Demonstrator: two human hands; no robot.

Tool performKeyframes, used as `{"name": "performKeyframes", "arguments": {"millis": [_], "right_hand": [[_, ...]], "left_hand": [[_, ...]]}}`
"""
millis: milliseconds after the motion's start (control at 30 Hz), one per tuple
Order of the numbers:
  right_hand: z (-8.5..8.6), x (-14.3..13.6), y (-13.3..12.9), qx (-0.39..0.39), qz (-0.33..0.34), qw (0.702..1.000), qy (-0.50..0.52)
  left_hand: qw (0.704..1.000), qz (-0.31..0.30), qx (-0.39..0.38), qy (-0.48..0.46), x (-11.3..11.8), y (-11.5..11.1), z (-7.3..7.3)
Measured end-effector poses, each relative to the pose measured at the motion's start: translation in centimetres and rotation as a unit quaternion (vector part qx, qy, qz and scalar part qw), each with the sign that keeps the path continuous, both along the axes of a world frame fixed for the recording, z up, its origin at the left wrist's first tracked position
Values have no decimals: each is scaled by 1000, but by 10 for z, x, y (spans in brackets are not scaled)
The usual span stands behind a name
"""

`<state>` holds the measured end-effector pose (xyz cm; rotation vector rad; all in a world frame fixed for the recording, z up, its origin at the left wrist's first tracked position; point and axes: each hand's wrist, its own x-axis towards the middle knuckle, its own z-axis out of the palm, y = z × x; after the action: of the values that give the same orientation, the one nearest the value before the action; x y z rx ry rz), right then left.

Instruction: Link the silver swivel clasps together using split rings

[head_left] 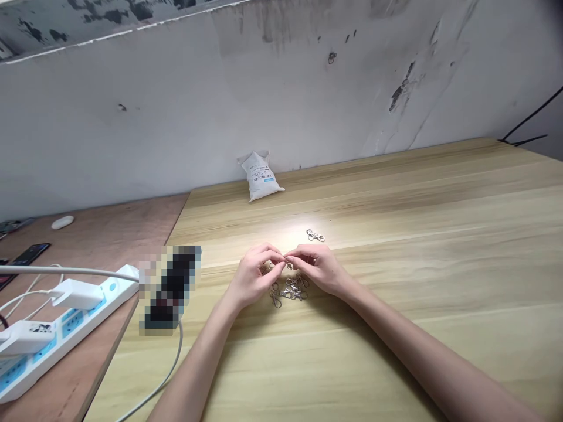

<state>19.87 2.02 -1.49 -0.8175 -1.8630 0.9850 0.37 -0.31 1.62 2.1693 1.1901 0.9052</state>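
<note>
My left hand [259,272] and my right hand [319,266] meet over the table with fingertips almost touching. Both are closed in a pinch on a small silvery metal clasp [289,265], mostly hidden by the fingers. Just below them lies a loose pile of similar metal clasps [291,290], like swivel hooks for key chains. Part of the pile reaches under my left palm. Beyond my right hand, a small separate group of clasps [315,235] rests on the wood.
A white plastic packet [263,177] leans near the wall at the table's [422,246] back. To the left are a power strip [83,316] with white chargers, a blurred-out dark object [172,290], cables, a phone [30,254] and a white case [62,222].
</note>
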Motion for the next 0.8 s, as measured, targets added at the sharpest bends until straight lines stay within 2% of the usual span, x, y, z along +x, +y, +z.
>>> {"name": "performKeyframes", "arguments": {"millis": [233,400,533,800], "right_hand": [[0,0,0,-9,0,1000,-6],[0,-1,-2,-6,3,1000,-10],[1,-1,-1,-2,9,1000,-14],[7,-2,-2,-60,5,998,17]], "left_hand": [[1000,12,-1,-8,3,0,0],[998,32,-38,-30,4,1,-1],[997,25,-60,-47,3,1,-1],[996,25,-60,-68,5,-2,1]]}}
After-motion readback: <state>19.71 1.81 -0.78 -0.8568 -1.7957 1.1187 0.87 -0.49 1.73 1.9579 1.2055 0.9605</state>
